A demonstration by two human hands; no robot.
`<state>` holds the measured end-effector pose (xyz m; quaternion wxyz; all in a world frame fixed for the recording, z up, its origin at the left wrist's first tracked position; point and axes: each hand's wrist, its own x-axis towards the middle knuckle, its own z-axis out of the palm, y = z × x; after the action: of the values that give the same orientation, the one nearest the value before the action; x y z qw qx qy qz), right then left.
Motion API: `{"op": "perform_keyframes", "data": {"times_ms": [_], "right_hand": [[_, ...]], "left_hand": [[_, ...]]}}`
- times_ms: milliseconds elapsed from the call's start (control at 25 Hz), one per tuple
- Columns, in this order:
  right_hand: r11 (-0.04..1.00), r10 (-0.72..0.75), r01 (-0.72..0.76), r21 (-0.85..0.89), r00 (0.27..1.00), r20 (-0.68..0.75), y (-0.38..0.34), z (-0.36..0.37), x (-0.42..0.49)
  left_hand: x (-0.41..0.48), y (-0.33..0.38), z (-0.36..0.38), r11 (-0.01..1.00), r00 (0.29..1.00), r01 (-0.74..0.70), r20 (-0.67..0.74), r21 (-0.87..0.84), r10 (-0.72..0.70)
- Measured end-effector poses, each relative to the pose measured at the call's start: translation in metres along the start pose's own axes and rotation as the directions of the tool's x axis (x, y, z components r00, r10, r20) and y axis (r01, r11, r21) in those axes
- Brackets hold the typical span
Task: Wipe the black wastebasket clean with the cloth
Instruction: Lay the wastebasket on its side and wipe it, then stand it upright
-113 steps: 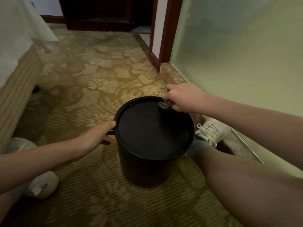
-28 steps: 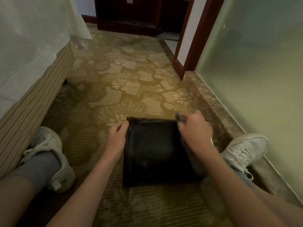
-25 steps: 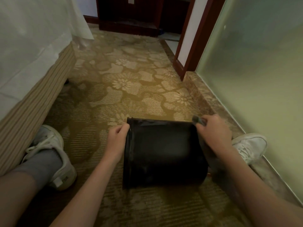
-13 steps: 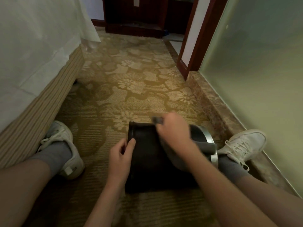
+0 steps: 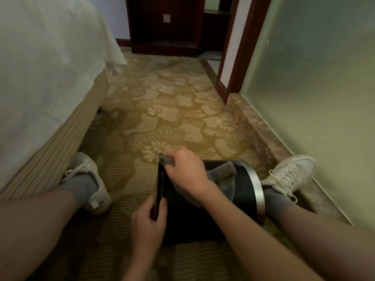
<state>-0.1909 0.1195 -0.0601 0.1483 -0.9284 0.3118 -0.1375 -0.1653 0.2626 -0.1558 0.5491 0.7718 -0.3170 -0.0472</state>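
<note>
Here, noted black wastebasket (image 5: 186, 222) lying on its side on patterned carpet (image 5: 162, 118) between the two outstretched legs, silver band (image 5: 256, 187) of the rim toward the right shoe (image 5: 292, 171), base end toward the left. Logged left hand (image 5: 147, 222) gripping the base edge on the near side, thumb and fingers curled round it. Logged right hand (image 5: 185, 171) on top of the basket wall by that same edge, fingers closed on grey cloth (image 5: 222, 174), rest of the cloth draped across the wall toward the band.
</note>
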Motion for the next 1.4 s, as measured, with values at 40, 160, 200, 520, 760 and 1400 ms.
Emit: {"op": "perform_keyframes", "data": {"times_ms": [40,160,200,520,760,1400], "right_hand": [[0.995,0.087,-0.087,-0.058,0.996,-0.004,0.024,-0.012,-0.004],[0.906,0.412,-0.416,-0.082,0.909,-0.063,0.12,-0.063,-0.028],[0.888,0.456,-0.458,-0.025,0.888,-0.059,0.14,-0.074,-0.036],[0.893,0.449,-0.447,-0.041,0.893,0.04,0.126,-0.088,-0.061],[0.988,0.157,-0.157,-0.001,0.986,-0.057,-0.02,-0.008,-0.066],[0.405,0.752,-0.658,0.635,0.634,0.178,0.117,-0.098,-0.108]], "left_hand": [[-0.001,-0.001,-0.001,0.999,1.0,-0.019,0.002,0.036,0.019],[-0.008,0.0,-0.004,0.998,1.0,-0.029,0.007,0.062,0.028],[-0.009,0.0,-0.006,0.996,0.999,-0.028,0.018,0.079,0.027],[0.03,0.036,-0.012,0.965,0.971,0.197,0.105,0.172,-0.217],[-0.014,0.033,-0.01,0.983,0.995,0.1,0.015,0.152,-0.103],[-0.034,0.036,-0.02,0.992,0.999,0.037,0.009,0.118,-0.038]]}}
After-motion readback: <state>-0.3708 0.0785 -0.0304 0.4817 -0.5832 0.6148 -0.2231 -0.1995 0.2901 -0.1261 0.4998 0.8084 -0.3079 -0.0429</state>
